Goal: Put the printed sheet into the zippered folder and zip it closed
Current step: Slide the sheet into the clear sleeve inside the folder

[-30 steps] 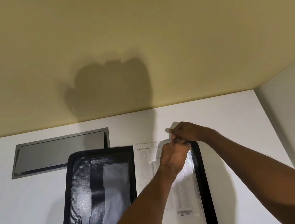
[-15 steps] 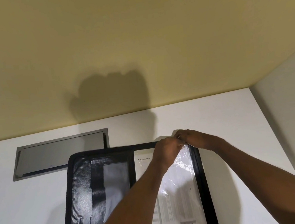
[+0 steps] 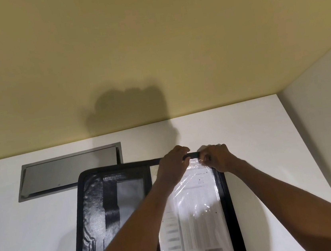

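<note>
Printed sheet (image 3: 198, 211) now sits fully under the clear plastic sleeve (image 3: 208, 195) on the right half of the zippered folder (image 3: 92, 213), which lies open flat on the white table (image 3: 38, 234).

Head view, only one:
- Change: a second ago the sheet's top edge stuck out past the folder's far rim, at 12 o'clock. Half a second ago it was mostly down. Now its top edge is below the black rim. My read: insertion is basically done, and what's left is seating the sleeve opening, folding the folder shut and running the zip.
- Left hand (image 3: 172, 164): fingers curled over the far rim at 12 o'clock of the sleeve, pressing down on the top edge. Whether it pinches the plastic or only presses, can't tell.
- Right hand (image 3: 216, 157): just at 3 o'clock of the left, fingertips pinched on the sleeve's upper right corner. Hands nearly touch, with a short stretch of black rim between them.
- Left half of the folder: black inner pockets, nothing in them that I can see.
- Recessed grey cable hatch (image 3: 68, 170) in the table at 10 o'clock of the folder, folder corner just overlapping it.
- Zip pull: not visible.

Writing: sheet has rows of small print, too blurred to read. One dark label near the bottom right looks like "ENTERED", not certain. No brand on the folder that I can make out.
</note>
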{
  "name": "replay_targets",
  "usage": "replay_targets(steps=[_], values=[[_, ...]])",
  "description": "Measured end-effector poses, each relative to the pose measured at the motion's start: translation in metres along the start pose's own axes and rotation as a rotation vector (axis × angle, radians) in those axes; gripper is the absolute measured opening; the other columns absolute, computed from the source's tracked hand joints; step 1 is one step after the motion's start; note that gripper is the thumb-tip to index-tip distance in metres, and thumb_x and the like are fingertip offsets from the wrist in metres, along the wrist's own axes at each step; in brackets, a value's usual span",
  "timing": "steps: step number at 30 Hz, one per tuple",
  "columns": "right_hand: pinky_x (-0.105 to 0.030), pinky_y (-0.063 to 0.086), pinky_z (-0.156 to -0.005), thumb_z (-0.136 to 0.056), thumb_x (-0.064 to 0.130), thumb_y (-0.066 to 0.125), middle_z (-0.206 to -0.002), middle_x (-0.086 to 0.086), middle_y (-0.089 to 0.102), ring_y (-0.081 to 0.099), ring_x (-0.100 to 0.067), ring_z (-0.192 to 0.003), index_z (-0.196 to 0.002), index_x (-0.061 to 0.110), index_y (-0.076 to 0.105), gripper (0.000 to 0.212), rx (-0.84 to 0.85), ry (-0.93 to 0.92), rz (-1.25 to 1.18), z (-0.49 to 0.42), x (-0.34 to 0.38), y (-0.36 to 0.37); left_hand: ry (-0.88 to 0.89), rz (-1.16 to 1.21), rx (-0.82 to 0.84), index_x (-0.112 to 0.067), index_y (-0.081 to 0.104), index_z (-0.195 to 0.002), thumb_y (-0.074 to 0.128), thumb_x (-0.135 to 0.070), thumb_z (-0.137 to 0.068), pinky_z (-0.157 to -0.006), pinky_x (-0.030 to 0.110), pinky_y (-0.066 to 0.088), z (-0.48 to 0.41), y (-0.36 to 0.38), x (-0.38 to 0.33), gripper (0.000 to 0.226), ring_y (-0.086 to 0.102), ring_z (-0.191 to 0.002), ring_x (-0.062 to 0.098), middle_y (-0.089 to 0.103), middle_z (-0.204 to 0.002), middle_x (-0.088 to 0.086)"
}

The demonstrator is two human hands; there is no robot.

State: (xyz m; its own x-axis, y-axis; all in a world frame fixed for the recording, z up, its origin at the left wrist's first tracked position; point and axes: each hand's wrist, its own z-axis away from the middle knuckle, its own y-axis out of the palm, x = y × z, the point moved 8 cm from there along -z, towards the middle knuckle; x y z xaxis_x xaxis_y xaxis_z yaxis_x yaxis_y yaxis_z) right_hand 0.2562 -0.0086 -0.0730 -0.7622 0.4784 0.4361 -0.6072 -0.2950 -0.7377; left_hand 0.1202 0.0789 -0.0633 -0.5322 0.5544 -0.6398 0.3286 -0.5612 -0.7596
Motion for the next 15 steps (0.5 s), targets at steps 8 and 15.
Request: replay_targets(steps=[8,15], values=[[-0.034,0.054,-0.081,-0.090,0.009,0.055,-0.102,0.001,0.073,0.069,-0.027,-0.098,-0.085,0.021,0.073,0.022,-0.246,0.255,0.029,0.013,-0.019,-0.005,0.205,-0.298,0.101,-0.022,0.073,-0.112,0.066,-0.022,-0.092,-0.098,0.043,0.044,0.047,-0.002,0.015,0.021,0.059,-0.118,0.023,0.067,-0.121,-0.002],[-0.044,0.051,-0.078,-0.094,0.016,0.057,-0.105,-0.015,0.064,0.063,-0.037,-0.097,-0.106,0.006,0.066,0.019,-0.515,0.249,0.094,0.067,0.020,0.008,-0.085,-0.309,-0.176,-0.022,0.063,-0.125,0.061,-0.018,-0.094,-0.106,0.042,0.039,0.080,-0.044,0.058,0.032,0.054,-0.122,0.021,0.060,-0.127,-0.002]])
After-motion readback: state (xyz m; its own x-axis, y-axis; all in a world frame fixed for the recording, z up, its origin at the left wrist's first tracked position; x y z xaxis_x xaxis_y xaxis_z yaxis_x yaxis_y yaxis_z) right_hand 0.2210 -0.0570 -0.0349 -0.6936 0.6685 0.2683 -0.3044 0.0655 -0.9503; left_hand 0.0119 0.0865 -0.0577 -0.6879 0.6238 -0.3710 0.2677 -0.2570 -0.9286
